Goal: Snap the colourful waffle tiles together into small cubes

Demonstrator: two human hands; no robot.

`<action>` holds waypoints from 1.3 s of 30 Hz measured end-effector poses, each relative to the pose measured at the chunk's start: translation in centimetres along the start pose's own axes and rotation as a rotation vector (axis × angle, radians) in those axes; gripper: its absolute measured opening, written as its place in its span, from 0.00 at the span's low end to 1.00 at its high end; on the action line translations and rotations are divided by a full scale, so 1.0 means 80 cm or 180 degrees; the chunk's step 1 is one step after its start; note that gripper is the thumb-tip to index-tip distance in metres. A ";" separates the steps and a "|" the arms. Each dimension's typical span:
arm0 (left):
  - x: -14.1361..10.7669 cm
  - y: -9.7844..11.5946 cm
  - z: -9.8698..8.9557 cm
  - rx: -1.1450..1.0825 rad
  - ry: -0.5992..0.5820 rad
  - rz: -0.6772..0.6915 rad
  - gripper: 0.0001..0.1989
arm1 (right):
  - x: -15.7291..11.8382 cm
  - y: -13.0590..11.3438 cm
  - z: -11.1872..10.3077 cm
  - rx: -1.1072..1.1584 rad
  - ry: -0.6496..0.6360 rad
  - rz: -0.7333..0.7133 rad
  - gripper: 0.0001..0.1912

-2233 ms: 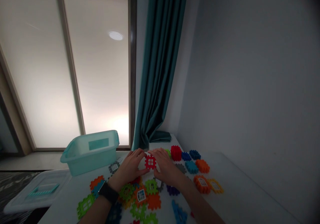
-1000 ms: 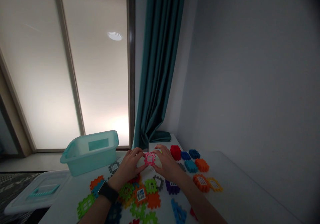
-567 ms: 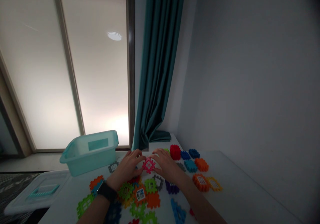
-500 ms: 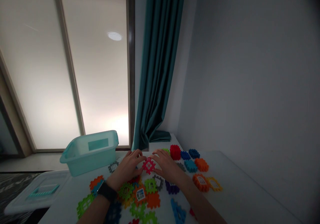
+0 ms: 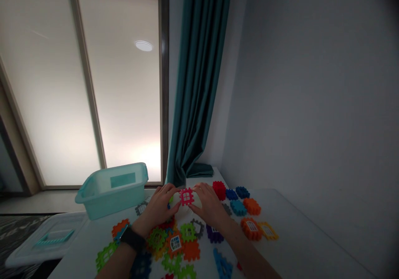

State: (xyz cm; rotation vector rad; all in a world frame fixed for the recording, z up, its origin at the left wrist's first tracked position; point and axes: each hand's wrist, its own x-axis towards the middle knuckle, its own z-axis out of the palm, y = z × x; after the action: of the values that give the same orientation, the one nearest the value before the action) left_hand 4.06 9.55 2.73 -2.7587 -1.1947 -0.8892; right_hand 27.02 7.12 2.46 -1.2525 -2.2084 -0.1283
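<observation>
A pink square building tile with notched edges and a window-like cross is held up over the far part of the table. My left hand pinches its left side between thumb and fingers. On the other side, the thumb and fingers of my right hand close on its right edge. Below the hands lie loose tiles of the same notched kind: a green tile, an orange tile with a window picture, a grey tile and a purple tile, partly hidden by my right arm.
Stacked tiles stand to the right: a red stack, a teal stack and an orange stack, with a yellow frame tile beside it. A turquoise tub and its pale lid are at the left. A teal curtain hangs behind.
Both hands have lifted the pink tile slightly up and away. The tile has turned from a tilted, diamond-like position to nearly square with the view. The loose tiles and stacks look unchanged.
</observation>
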 end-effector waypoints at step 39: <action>0.007 -0.018 0.015 -0.2521 -0.0050 -0.0611 0.19 | 0.006 -0.004 0.009 0.1771 0.0381 0.0676 0.07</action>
State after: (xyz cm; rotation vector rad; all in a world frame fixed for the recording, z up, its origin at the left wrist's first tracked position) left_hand 4.02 11.21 1.73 -3.2415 -1.3485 -1.6743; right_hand 26.21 7.59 2.19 -1.1108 -1.8143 0.4532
